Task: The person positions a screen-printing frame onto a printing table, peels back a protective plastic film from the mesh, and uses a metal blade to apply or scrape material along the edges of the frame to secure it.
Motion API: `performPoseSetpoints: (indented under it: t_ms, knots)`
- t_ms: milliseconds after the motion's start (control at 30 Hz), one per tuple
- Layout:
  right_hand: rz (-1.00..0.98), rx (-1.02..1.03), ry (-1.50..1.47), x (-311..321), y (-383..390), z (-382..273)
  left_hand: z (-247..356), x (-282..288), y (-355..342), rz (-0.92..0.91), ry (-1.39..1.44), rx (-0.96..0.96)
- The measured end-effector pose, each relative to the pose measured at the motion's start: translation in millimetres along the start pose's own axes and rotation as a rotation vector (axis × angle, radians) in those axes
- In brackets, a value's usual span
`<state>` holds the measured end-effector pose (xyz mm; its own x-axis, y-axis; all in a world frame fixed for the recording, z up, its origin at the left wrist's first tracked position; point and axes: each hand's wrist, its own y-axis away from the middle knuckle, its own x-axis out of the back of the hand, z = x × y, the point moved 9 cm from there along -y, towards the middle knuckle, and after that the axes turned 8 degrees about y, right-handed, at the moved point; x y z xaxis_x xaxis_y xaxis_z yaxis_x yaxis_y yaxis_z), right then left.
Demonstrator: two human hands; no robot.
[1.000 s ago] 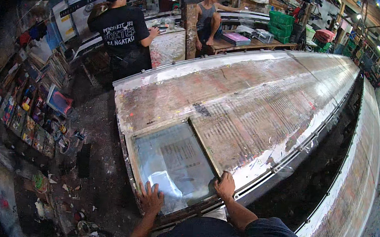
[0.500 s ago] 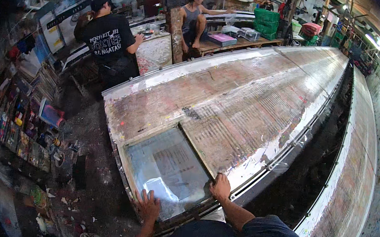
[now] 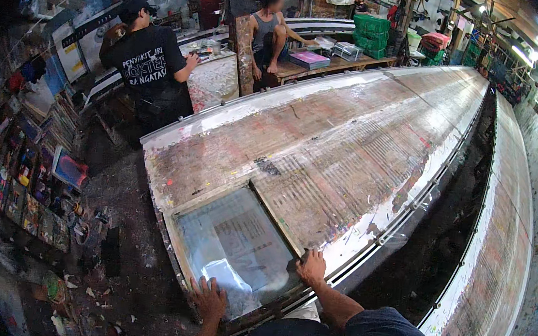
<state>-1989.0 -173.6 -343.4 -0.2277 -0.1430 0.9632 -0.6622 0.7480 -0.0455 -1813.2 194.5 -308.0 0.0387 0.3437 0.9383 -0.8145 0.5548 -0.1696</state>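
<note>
A screen printing frame (image 3: 272,216) lies flat on the near end of a long, paint-stained table (image 3: 342,159). Its translucent grey-blue mesh (image 3: 193,232) carries a darker rectangular patch, and a bright reflection shows near its close edge. My left hand (image 3: 209,298) rests on the frame's near-left edge, fingers spread and pointing away from me. At the right-hand corner, my right hand (image 3: 312,268) has its fingers curled round the frame's edge.
A second long table (image 3: 505,226) runs alongside, across a dark gap. At the far left stands a person in a black shirt (image 3: 148,57); another sits on a wooden bench (image 3: 352,65) near green baskets (image 3: 370,35). Paint containers (image 3: 24,188) crowd the left side.
The view has shifted slightly, while both hands keep their places on the frame. The seated person's outstretched arm has come down toward the packages on the bench.
</note>
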Motion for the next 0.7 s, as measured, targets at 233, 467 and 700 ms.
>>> performPoseSetpoints:
  t_ms: [233,467,700]
  knots:
    - [0.048,0.019,0.054,4.7,-11.2,-1.7,-9.6,-13.4,2.5,-0.099,-0.038,0.027]
    - [0.0,-0.018,0.079,1.4,-13.3,-1.1,-18.0,-29.5,1.4,-0.212,0.005,0.15]
    - [-0.033,-0.032,0.101,1.6,-13.2,-2.1,-13.5,-20.3,0.0,-0.168,0.0,0.091]
